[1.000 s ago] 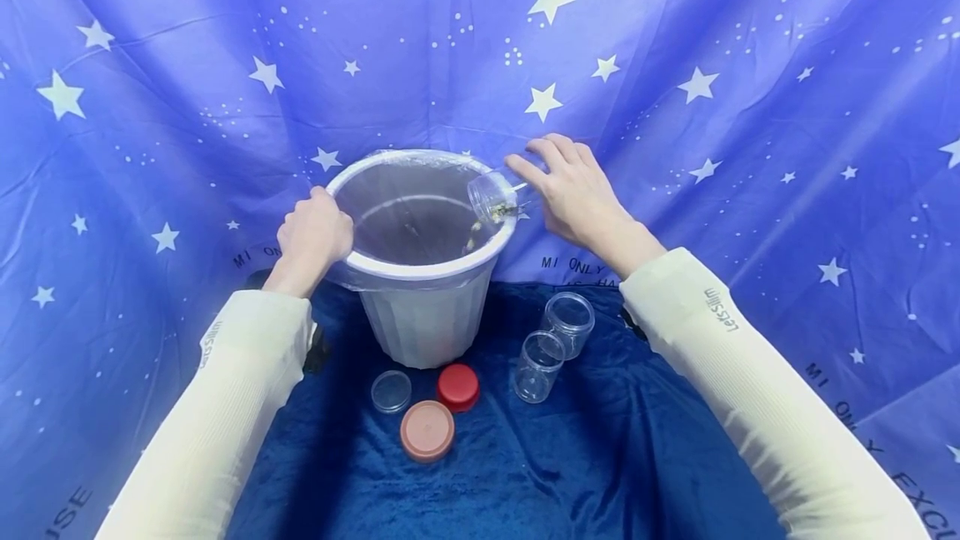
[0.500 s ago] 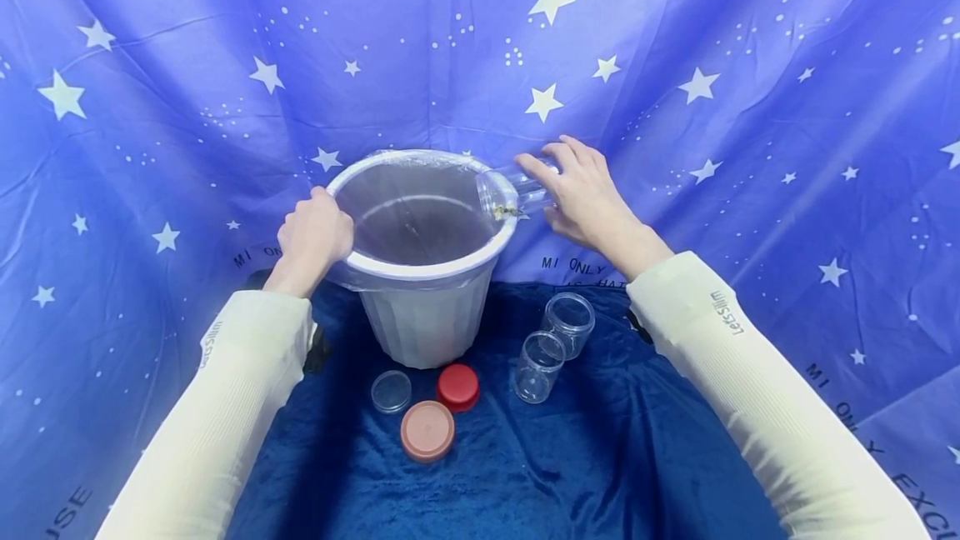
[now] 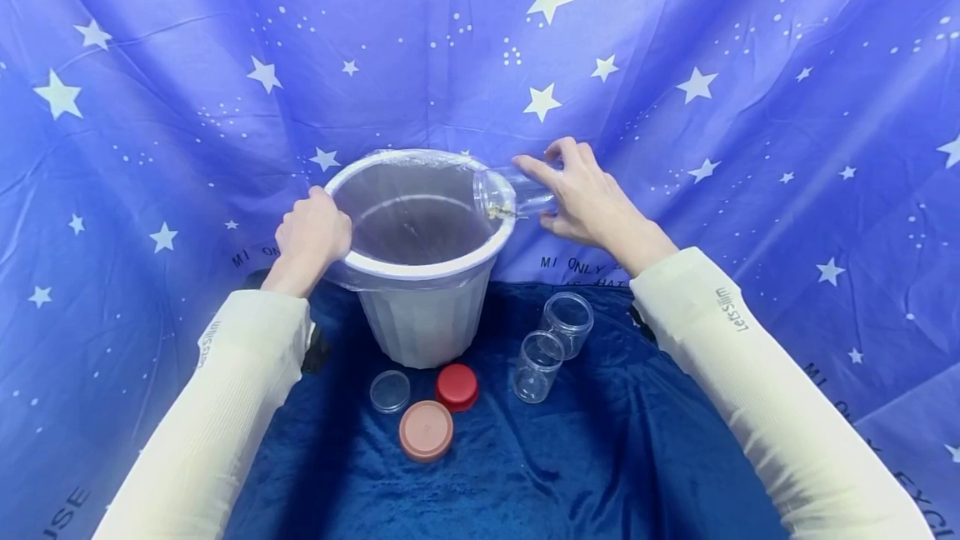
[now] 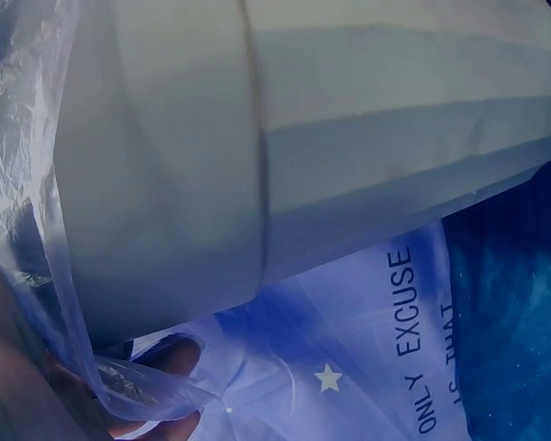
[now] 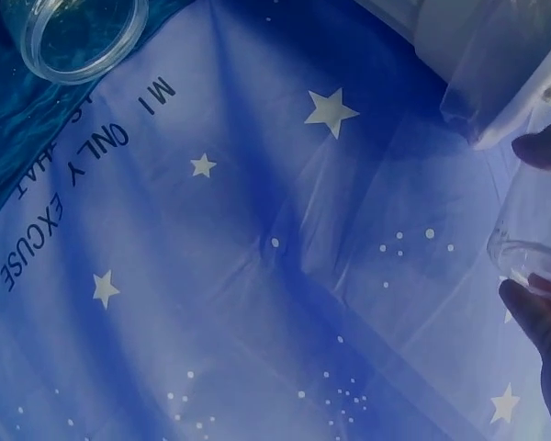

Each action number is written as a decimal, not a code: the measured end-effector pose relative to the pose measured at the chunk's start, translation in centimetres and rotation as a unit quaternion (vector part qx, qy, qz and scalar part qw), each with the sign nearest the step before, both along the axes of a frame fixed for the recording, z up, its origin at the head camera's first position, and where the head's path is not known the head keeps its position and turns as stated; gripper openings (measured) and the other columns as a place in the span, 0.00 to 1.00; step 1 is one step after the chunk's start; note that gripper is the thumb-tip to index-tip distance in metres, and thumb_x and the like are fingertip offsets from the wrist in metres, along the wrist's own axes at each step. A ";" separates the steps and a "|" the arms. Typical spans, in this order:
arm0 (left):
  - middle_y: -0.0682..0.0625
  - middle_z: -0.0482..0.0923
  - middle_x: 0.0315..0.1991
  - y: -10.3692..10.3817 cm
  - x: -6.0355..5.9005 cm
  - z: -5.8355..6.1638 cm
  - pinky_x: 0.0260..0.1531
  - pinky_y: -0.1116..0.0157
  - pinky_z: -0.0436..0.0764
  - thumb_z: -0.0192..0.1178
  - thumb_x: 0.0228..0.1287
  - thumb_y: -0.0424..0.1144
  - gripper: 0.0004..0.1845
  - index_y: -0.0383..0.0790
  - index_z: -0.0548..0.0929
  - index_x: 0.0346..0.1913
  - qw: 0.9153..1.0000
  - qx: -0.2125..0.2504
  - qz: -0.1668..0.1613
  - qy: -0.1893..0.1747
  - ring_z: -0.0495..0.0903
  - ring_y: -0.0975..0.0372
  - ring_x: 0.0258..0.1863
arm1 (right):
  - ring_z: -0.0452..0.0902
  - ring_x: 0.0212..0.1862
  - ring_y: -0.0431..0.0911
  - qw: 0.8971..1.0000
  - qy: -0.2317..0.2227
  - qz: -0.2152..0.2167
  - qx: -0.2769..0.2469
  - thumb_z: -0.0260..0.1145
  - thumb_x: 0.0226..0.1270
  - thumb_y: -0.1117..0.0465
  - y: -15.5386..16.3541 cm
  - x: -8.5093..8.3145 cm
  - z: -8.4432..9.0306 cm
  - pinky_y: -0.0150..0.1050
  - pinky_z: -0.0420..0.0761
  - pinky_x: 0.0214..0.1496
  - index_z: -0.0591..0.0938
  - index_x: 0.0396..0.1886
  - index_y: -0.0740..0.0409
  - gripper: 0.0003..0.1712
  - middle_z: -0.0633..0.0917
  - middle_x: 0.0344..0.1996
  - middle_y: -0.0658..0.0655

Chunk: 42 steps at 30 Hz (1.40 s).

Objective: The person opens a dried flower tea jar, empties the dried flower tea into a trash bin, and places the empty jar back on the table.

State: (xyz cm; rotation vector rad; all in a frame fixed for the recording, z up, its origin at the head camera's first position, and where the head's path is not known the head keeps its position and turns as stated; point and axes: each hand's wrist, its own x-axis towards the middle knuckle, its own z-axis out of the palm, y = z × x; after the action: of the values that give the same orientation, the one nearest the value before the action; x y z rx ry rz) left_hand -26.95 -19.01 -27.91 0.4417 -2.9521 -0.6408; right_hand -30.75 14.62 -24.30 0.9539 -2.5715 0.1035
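A white trash can point(image 3: 423, 319) with a clear plastic liner folded over its rim stands in the middle of the head view. My left hand point(image 3: 313, 227) grips its left rim and the liner point(image 4: 55, 303), fingers curled under the edge in the left wrist view. My right hand point(image 3: 588, 194) holds a clear plastic jar point(image 3: 534, 192) by its base end. The jar lies almost level, its mouth over the can's right rim. Small yellowish-green bits point(image 3: 501, 212) sit inside near the mouth. In the right wrist view, thumb and fingers are around the jar point(image 5: 533, 220).
Two clear jars point(image 3: 537, 369) stand uncovered right of the can on the dark blue cloth point(image 3: 570, 473). In front of the can lie a clear lid point(image 3: 390, 392), a red lid point(image 3: 457, 387) and a pinkish-orange lid point(image 3: 426, 431). A star-printed blue curtain point(image 3: 420, 48) hangs close behind.
My right hand has drawn slightly right, and the jar has gone from mouth-down tilt to nearly level. Bits that were falling into the can no longer show. My left hand stays put.
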 end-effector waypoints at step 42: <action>0.24 0.73 0.57 0.0 0.0 0.0 0.50 0.40 0.76 0.39 0.66 0.39 0.27 0.23 0.63 0.62 1.000 0.002 0.000 -0.004 0.74 0.32 0.56 | 0.71 0.57 0.65 0.998 0.006 0.027 0.062 0.77 0.51 0.58 -1.2 -0.3 2.8 0.59 0.71 0.59 0.72 0.67 0.51 0.42 0.74 0.59 0.68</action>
State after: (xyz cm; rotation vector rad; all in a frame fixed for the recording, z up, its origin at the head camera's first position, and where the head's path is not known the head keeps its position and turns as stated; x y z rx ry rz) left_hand -26.91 -18.97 -27.88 0.4452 -2.9595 -0.6478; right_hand -31.07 13.40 -21.50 1.0659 -2.5654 -0.0470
